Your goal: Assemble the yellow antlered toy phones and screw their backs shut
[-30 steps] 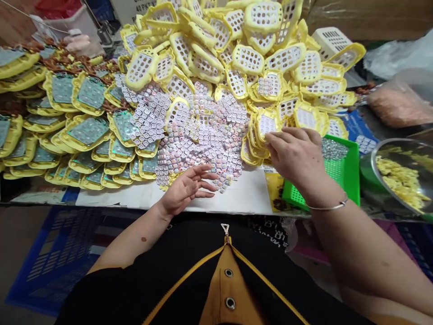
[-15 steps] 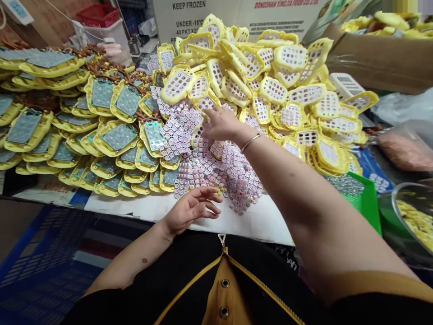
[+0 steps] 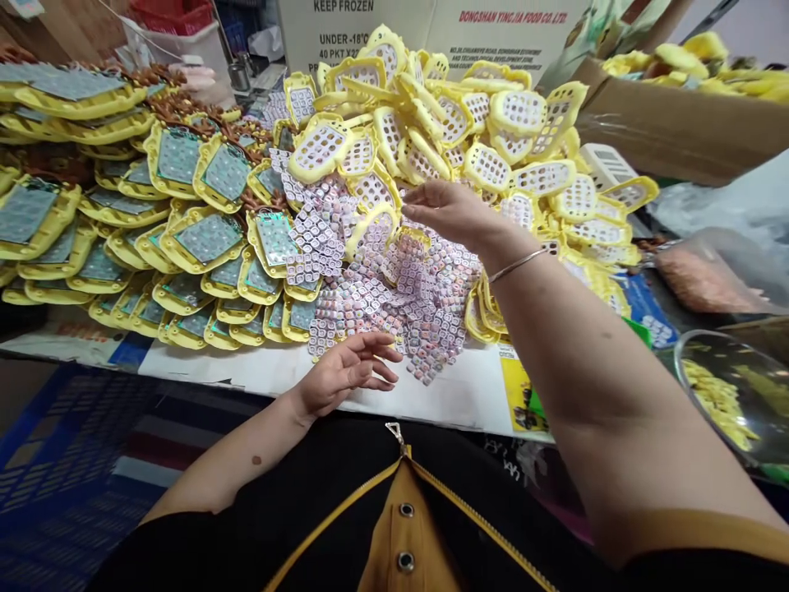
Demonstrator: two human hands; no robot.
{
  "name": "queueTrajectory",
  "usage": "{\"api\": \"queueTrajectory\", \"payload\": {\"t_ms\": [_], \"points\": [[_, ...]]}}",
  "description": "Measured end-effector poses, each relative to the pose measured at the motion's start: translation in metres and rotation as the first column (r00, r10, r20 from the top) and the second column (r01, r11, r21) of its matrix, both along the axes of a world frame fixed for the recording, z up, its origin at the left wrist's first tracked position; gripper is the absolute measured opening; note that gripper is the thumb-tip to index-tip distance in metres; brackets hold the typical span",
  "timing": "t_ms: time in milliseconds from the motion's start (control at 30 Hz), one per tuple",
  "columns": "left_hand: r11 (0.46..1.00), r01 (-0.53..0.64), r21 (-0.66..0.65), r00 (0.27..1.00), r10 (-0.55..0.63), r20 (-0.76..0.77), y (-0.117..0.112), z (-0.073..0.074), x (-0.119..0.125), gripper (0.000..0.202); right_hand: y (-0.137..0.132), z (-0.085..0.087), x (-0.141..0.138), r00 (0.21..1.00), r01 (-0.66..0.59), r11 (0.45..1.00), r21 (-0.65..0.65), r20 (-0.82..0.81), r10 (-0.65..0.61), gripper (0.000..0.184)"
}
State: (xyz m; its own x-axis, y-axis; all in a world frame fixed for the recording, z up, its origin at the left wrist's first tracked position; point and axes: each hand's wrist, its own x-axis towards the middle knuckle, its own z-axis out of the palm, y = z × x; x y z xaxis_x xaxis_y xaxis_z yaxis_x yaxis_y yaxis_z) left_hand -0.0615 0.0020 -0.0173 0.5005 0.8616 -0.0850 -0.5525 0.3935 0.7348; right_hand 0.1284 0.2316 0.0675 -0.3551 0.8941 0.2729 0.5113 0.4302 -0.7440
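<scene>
My left hand point(image 3: 348, 372) rests palm up at the table's near edge, fingers apart and holding nothing, just in front of a heap of small pink-white keypad sheets point(image 3: 394, 296). My right hand point(image 3: 453, 212), with a bangle on the wrist, reaches over that heap. Its fingertips are pinched on the edge of a tilted yellow frame point(image 3: 370, 232). Behind it rises a big pile of empty yellow perforated frames point(image 3: 493, 164). On the left lie rows of yellow frames fitted with grey pads point(image 3: 209, 238).
White paper point(image 3: 456, 395) covers the table front. A metal bowl of yellow pieces point(image 3: 721, 395) stands at right, with cardboard boxes point(image 3: 666, 123) behind. A blue crate point(image 3: 55, 444) sits on the floor at left. Another person's hand point(image 3: 197, 78) is at far back left.
My right hand left the frame stack at right, reached into the middle of the heap, and has now drawn back and up with a yellow frame. My left hand stayed put.
</scene>
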Motion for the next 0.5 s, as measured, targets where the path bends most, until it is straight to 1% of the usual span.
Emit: {"api": "queueTrajectory", "payload": {"t_ms": [100,167,233,300,367,433,500], "points": [[1.000,-0.009,-0.011,0.999,0.009,-0.037,-0.006,0.006,0.006,0.047,0.001,-0.006,-0.020,0.996,0.044,0.996,0.077,0.078,-0.050,0.038],[1.000,-0.020,-0.013,0.998,0.019,-0.061,-0.011,0.010,0.009,0.047,0.001,-0.006,-0.035,0.981,0.040,0.998,0.049,0.185,-0.048,0.043],[0.999,-0.035,-0.010,0.996,0.034,-0.087,-0.016,0.014,0.009,0.046,-0.001,-0.003,-0.045,0.950,0.001,1.000,-0.021,0.312,0.005,0.041],[0.998,-0.060,-0.009,0.992,0.058,-0.113,-0.021,0.017,0.006,0.045,-0.002,0.002,-0.045,0.931,-0.021,0.998,-0.056,0.363,0.040,0.032],[0.996,-0.092,-0.017,0.987,0.089,-0.131,-0.023,0.018,0.003,0.046,-0.003,0.009,-0.036,0.941,-0.020,0.999,-0.049,0.335,0.036,0.024],[0.993,-0.111,-0.029,0.985,0.106,-0.136,-0.024,0.018,0.002,0.048,-0.003,0.015,-0.021,0.953,-0.004,0.999,-0.053,0.303,0.020,0.020],[0.994,-0.103,-0.036,0.986,0.097,-0.133,-0.023,0.019,0.003,0.050,-0.005,0.020,-0.003,0.987,0.024,0.993,-0.117,0.161,-0.005,0.018]]}}
